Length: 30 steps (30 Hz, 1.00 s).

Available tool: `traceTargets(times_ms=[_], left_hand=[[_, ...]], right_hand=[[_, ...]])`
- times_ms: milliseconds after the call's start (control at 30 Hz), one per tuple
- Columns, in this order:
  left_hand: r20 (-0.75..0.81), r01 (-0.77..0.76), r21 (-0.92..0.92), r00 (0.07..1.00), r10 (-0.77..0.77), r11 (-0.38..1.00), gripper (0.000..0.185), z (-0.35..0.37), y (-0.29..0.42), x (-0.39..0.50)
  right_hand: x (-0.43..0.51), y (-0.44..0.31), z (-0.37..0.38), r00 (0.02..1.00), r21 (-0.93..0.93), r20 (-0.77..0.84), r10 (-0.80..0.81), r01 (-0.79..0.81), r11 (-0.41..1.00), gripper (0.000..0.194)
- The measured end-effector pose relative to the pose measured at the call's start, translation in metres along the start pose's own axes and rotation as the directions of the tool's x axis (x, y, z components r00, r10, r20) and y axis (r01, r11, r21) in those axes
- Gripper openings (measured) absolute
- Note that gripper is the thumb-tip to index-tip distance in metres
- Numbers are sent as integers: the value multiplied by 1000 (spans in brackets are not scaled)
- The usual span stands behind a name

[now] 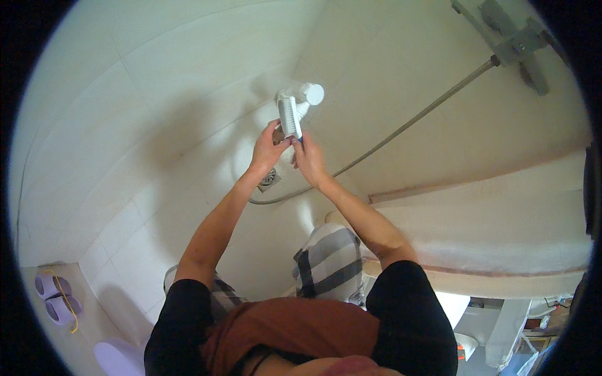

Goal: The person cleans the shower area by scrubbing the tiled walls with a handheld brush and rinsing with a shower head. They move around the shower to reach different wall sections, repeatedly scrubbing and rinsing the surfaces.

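Note:
A white-bristled scrub brush (289,116) is held up in front of me, its bristles facing left. My right hand (308,157) grips it by the lower end, where a bit of blue shows. My left hand (269,148) is at the brush's left side, with thumb and fingertips against its lower part; a small brownish patch between them is unclear. Just beyond the brush, a white plastic pipe fitting (312,95) stands in the wall corner. Below my hands a square metal floor drain (269,180) is partly hidden by my left wrist.
A flexible shower hose (414,115) runs from the wall mixer tap (519,47) down to the tiled floor (188,221). Purple slippers (59,301) with a yellow cord lie at the lower left, near a purple plastic object (117,357). A pale ledge (494,235) stands on the right.

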<state>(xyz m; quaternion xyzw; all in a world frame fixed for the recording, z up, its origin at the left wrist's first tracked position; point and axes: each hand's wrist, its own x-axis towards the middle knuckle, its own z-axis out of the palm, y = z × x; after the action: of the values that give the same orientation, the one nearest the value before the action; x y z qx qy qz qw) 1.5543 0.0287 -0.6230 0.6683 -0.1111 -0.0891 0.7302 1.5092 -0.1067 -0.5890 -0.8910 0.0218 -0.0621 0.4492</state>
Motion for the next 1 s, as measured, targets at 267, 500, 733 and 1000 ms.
traceTargets(times_ms=[267,500,733,1000], left_hand=[[25,-82,-296,995,94,952,37,-17,13,19],[28,-123,-478,988,155,869,25,-7,45,33],[29,-74,-330,996,88,941,31,-12,35,26],[-18,-73,-338,997,71,938,19,-10,59,13]], right_hand=[[52,20,-122,903,-145,-430,6,-75,987,33],[172,-19,-197,721,-789,-351,-598,115,603,40],[184,64,-109,808,-822,-394,-438,-97,561,60],[218,45,-154,767,-696,-506,-396,-91,713,59]])
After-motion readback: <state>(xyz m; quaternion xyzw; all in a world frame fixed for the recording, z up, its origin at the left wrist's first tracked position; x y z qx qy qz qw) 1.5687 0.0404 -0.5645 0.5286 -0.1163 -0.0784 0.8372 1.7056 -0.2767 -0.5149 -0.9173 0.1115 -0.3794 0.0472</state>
